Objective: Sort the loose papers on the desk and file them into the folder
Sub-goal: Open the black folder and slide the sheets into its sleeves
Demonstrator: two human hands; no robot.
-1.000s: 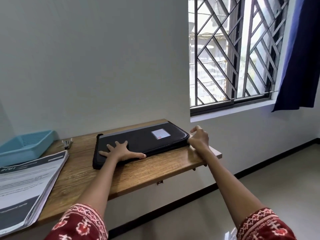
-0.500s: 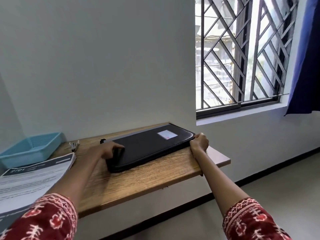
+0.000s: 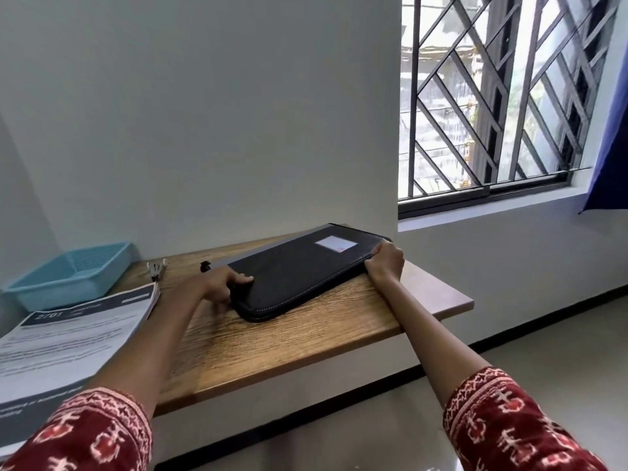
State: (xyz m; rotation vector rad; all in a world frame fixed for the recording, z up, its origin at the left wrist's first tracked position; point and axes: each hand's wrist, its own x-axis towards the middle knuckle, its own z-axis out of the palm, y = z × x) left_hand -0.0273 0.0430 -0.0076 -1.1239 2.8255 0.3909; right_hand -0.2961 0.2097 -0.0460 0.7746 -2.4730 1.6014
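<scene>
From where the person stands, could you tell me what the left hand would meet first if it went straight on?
The black folder: the left hand already grips its near-left edge.

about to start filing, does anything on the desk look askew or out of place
The black zip folder lies skewed across the wooden desk, closed, with the left hand and the right hand gripping its two ends. The paper stack overhangs the desk's near edge. Nothing looks spilled or damaged.
</scene>
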